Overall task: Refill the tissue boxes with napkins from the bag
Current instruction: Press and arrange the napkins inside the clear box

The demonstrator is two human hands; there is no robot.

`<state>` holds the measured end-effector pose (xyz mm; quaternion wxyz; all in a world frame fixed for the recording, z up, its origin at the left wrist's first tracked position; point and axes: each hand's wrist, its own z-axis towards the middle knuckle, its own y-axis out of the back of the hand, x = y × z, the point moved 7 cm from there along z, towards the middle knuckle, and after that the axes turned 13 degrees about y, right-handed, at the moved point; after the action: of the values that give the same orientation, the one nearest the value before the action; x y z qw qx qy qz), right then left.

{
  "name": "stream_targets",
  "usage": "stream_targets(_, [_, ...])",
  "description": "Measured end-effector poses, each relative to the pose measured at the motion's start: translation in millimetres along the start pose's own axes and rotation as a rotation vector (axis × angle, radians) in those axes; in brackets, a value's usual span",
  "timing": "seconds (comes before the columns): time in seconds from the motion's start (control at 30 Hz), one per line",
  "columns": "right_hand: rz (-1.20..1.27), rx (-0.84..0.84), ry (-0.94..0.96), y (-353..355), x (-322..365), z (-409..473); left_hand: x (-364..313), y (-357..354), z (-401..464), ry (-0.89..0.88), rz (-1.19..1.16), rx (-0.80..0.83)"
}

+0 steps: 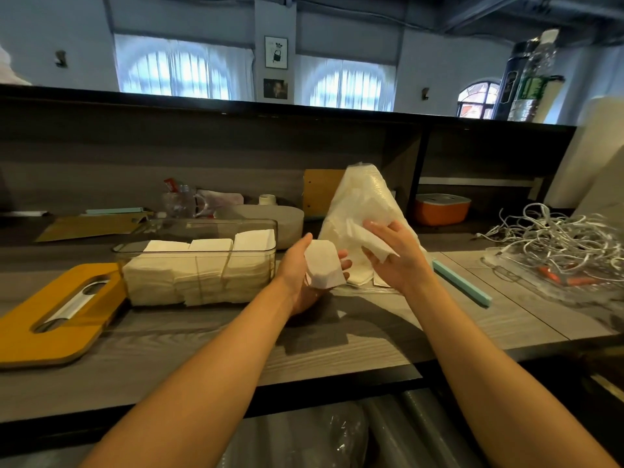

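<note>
Chiefly, loose napkins (322, 268) may slip or unfold if carried carelessly to the box (199, 261), which is already nearly full. A small stack is cradled in the left hand (304, 275), palm up; one napkin is pinched by the right hand (395, 255) beside the bag (364, 197) on the counter (337, 346).

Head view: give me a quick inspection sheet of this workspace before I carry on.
Surface: grey wood-grain counter.
Job's things: clear tissue box holding three napkin stacks; its orange lid lies alongside; napkin bag stands upright.
Clutter: blue strip, orange container, grey tub.
Hands: left hand holds a napkin stack; right hand pinches a loose napkin.
Cables: tangled white cables at right.
Surroundings: arched windows behind.
</note>
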<state>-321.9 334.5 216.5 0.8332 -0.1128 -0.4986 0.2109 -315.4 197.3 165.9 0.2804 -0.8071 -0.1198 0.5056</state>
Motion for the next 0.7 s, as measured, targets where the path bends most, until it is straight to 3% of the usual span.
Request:
stream_targets(0.13, [-0.319, 0.045, -0.023, -6.7, -14.5, -0.8, 5.4, -5.3, -4.3, 0.034, 0.1, 0.108])
stream_targets(0.2, [-0.381, 0.034, -0.019, -3.9, -17.8, 0.1, 5.6, -8.5, -7.0, -0.001, 0.233, 0.086])
stream_targets(0.37, [-0.286, 0.006, -0.034, 2.0, -18.7, 1.7, 4.8, -9.4, -4.1, -0.113, 0.539, -0.047])
stream_targets(0.6, [-0.064, -0.032, 0.042, 2.4, -3.8, 5.0, 0.9, -12.2, -8.4, -0.126, 0.476, 0.072])
stream_targets(0.7, [-0.207, -0.061, 0.05, 4.0, -5.0, 5.4, -2.7, -11.6, -10.7, -0.164, 0.453, 0.053])
